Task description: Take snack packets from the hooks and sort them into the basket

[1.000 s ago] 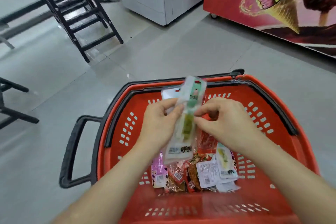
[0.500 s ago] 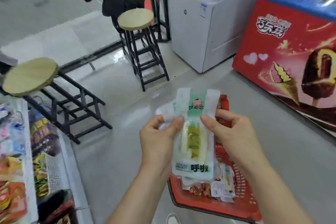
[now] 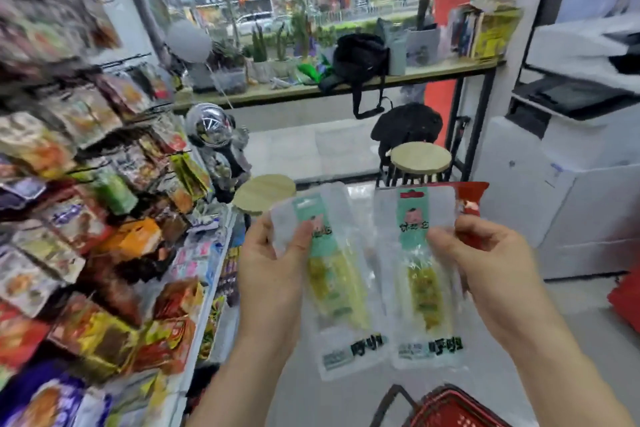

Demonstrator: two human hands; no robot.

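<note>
You've got one snack packet in each of your hands, both held up at chest height in front of you, side by side and just about touching along their long edges. Your left hand [image 3: 273,274] pinches the left packet [image 3: 332,288] near its top, thumb on the front and fingers behind. Your right hand [image 3: 485,263] grips the right packet [image 3: 426,288] the same way.

The two look identical: long clear plastic sleeves with a mint-green header strip and a little cartoon face on it. Inside is a yellow-green strip between pale white sticks, and there are bold black characters next to a small label at the bottom.

There's also a red packet [image 3: 471,198] poking out behind the right one. It looks like it's in the same hand, but the blur makes it hard to be sure.

The red basket [image 3: 450,407] sits below the packets at the bottom edge of the view, and only its rim and dark handle show. The rack of hanging snacks [image 3: 86,184] fills your left side, pretty smeared. Two round-topped stools [image 3: 420,156] stand ahead of you, the near one partly hidden behind your left hand and its packet.
</note>
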